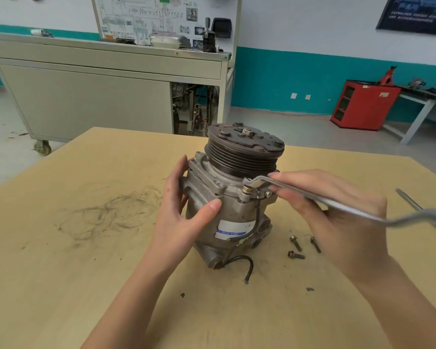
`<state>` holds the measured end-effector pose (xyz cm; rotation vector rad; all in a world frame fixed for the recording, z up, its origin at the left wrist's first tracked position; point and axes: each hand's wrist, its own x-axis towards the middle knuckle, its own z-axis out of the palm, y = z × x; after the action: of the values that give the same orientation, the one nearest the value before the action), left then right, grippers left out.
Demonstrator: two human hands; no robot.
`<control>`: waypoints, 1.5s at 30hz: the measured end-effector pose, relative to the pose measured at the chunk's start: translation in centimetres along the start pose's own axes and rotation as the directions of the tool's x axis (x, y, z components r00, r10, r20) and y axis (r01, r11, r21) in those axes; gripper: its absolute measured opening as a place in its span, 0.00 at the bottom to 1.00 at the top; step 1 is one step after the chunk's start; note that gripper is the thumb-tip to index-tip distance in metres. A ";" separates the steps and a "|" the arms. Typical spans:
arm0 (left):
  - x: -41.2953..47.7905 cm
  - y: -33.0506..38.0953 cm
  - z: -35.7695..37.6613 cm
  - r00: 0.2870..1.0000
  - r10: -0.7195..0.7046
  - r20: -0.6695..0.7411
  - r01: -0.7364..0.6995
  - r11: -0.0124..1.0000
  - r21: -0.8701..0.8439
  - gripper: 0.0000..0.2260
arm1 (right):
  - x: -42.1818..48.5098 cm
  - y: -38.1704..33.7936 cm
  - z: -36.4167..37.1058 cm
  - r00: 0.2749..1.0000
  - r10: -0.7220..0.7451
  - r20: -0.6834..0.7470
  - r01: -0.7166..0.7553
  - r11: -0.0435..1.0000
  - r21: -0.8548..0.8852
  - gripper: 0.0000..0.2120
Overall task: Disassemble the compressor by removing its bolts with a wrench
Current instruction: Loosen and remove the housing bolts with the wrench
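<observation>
You worked in a workshop with a grey wheeled cabinet (98, 102) and a red cabinet (363, 107) against the teal-banded wall, at a pale wooden table (61, 285) smudged with dark, greasy swirls. The compressor (227, 205) stood upright near the middle of that table, pulley (242, 157) on top, which probably put the flange bolts beneath it within reach of a tool from the side. Your left hand (184, 212) cupped the housing, fingers laid along its far left side and thumb pressed across the front, a grip that looked meant to stop the body turning under the tool. Your right hand (337, 217) held the wrench (337, 204), fingers curled round its shaft and fingertips pinching it close to the head. The head sat at the flange just under the pulley, beside a brass-coloured fitting (247, 190). Whether it was seated on a bolt could not be told. Three loose bolts (295, 244) lay together on the table just right of the base, apparently parked within reach so they would not stray. The compressor itself was a dull grey casting, grimy, with a dark ribbed pulley, a rusty clutch plate, a white-and-blue label (233, 229), and a black wire (247, 263) trailing onto the table.
</observation>
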<state>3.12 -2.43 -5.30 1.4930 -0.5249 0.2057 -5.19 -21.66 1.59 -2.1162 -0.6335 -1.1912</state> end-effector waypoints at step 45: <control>0.0 0.3 0.1 1.000 0.002 0.006 -0.002 1.000 0.001 0.38 | 1.5 -1.7 -0.2 0.991 -0.127 0.049 0.136 0.945 -0.296 0.16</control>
<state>2.93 -2.51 -5.06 1.4951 -0.5316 0.2030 -5.69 -20.51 3.49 -2.3767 -0.6495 -1.4066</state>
